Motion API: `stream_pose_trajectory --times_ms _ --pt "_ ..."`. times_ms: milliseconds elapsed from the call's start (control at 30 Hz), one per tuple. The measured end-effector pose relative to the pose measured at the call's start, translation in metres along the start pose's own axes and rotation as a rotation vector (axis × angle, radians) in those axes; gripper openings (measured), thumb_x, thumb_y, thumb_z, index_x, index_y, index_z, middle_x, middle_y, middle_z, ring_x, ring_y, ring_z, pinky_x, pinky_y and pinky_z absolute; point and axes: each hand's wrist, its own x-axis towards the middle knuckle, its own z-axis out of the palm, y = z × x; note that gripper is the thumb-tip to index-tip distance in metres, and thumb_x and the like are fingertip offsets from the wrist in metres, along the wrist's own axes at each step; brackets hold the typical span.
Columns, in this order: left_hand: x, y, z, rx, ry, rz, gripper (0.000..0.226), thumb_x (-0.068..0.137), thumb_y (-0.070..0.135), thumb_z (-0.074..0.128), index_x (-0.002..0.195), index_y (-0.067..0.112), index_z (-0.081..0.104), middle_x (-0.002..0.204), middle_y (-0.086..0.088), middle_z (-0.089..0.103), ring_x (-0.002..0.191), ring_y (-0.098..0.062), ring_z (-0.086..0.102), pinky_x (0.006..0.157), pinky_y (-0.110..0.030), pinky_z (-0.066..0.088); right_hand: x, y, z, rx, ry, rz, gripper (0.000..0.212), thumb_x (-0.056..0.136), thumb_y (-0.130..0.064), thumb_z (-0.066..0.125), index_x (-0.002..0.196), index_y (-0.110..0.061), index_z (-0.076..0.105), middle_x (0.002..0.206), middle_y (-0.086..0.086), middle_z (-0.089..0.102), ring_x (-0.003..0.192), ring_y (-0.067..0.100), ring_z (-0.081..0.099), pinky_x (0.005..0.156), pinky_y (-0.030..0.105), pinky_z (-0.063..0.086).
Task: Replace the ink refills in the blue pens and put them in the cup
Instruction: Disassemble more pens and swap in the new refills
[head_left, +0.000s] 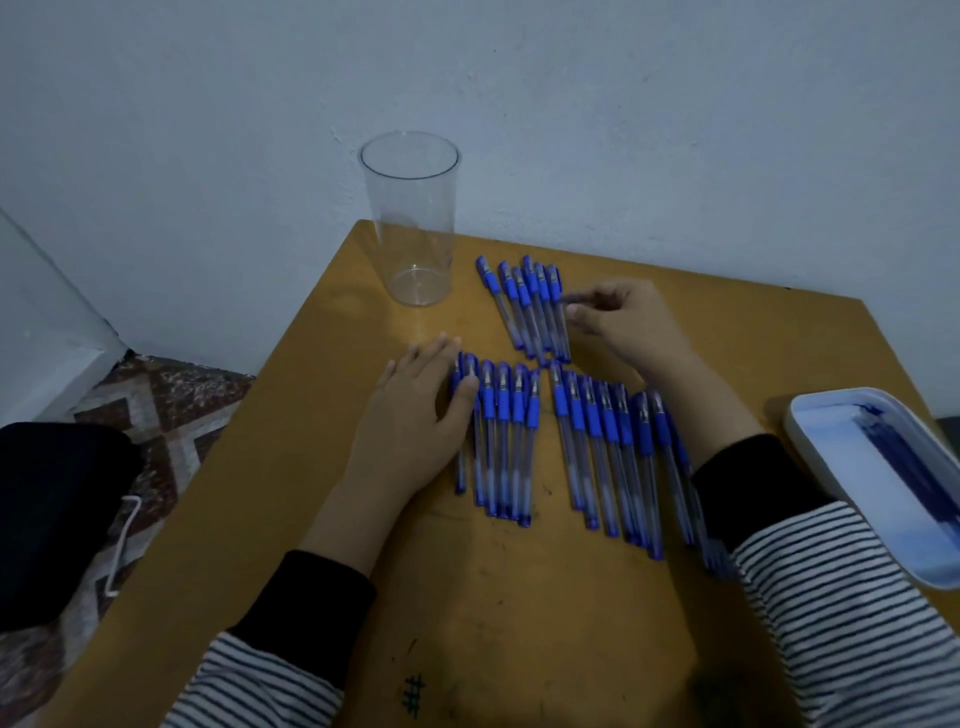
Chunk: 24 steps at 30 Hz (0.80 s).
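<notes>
I see a mustard-yellow wooden table (509, 597) pushed against a pale, bluish-white wall (623, 104), its top scuffed and marked with a small scribble near my edge. To the left, below the table, lies a patterned brown rug (171, 395), and a dark bundle (57, 519) sits on it with a white cord.

One clear plastic cup (410, 218) stands upright at the far left corner of the table, with nothing in it. The blue pens lie in three groups. The far group (527, 306) counts six, just right of the cup. The near-left group (496, 436) shows about six, side by side. The near-right group (615, 457) shows about eight, though the right sleeve hides its end, so I cannot count it surely. One white tray (810, 415) at the right edge holds a bunch of dark blue refills (904, 467); I cannot count those.

My left hand (421, 410) lies flat, fingers together, its thumb on the leftmost pens of the near-left group. My right hand (623, 322) reaches to the far group, fingers curled and lightly pinching toward the rightmost pen; whether it grips that pen I cannot tell. Both sleeves are striped with black cuffs.
</notes>
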Motion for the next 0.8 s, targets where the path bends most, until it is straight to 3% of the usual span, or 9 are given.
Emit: stream_pose_trajectory --times_ms 100,267,433,633,733,800 --pt "0.001 0.01 0.008 -0.058 -0.005 0.059 0.054 0.105 0.043 0.043 0.157 0.027 0.035 0.164 0.011 0.027 0.154 -0.01 0.011 0.122 -0.026 0.005 0.002 0.009 -0.006 -0.042 0.033 0.046 0.015 0.093 -0.013 0.068 0.102 -0.024 0.072 0.108 0.005 0.072 0.105 0.021 0.065 0.099 0.04 0.052" --pt "0.0 0.011 0.015 -0.073 0.008 0.11 0.053 0.104 0.041 0.048 0.154 0.023 0.041 0.162 0.009 0.032 0.152 -0.009 0.016 0.121 -0.022 0.009 -0.001 0.008 -0.002 -0.093 -0.017 0.047 0.026 0.091 -0.015 0.071 0.117 -0.013 0.072 0.105 0.001 0.069 0.098 0.011 0.06 0.081 0.021 0.042" --pt "-0.002 0.011 0.014 -0.117 0.025 0.092 0.053 0.102 0.041 0.051 0.151 0.022 0.046 0.159 0.008 0.038 0.152 -0.009 0.021 0.126 -0.037 0.021 0.0 0.004 0.006 -0.126 0.006 0.045 0.03 0.086 -0.014 0.077 0.115 -0.011 0.072 0.098 0.001 0.066 0.09 0.009 0.058 0.057 -0.001 0.037" --pt "-0.001 0.011 0.013 -0.033 -0.015 0.092 0.058 0.099 0.044 0.056 0.152 0.026 0.043 0.162 0.012 0.032 0.153 -0.006 0.015 0.118 -0.024 0.015 -0.001 0.004 0.002 -0.09 -0.005 0.118 0.024 0.087 -0.008 0.074 0.11 -0.013 0.075 0.097 0.0 0.068 0.087 0.008 0.059 0.07 0.017 0.044" --pt "0.0 0.012 0.014 0.019 -0.037 0.086 0.058 0.1 0.046 0.054 0.153 0.026 0.04 0.163 0.013 0.028 0.153 -0.006 0.012 0.115 -0.021 0.012 -0.002 0.0 0.001 -0.145 -0.005 0.114 0.02 0.089 -0.007 0.072 0.108 -0.013 0.075 0.095 -0.002 0.066 0.078 0.002 0.055 0.062 0.013 0.041" --pt "-0.001 0.012 0.014 0.024 -0.034 0.083 0.058 0.1 0.046 0.053 0.153 0.026 0.041 0.163 0.013 0.028 0.153 -0.006 0.012 0.115 -0.022 0.013 -0.003 -0.002 0.002 -0.193 0.005 0.105 0.019 0.089 -0.009 0.071 0.107 -0.012 0.075 0.098 0.0 0.067 0.078 0.002 0.055 0.068 0.017 0.043"
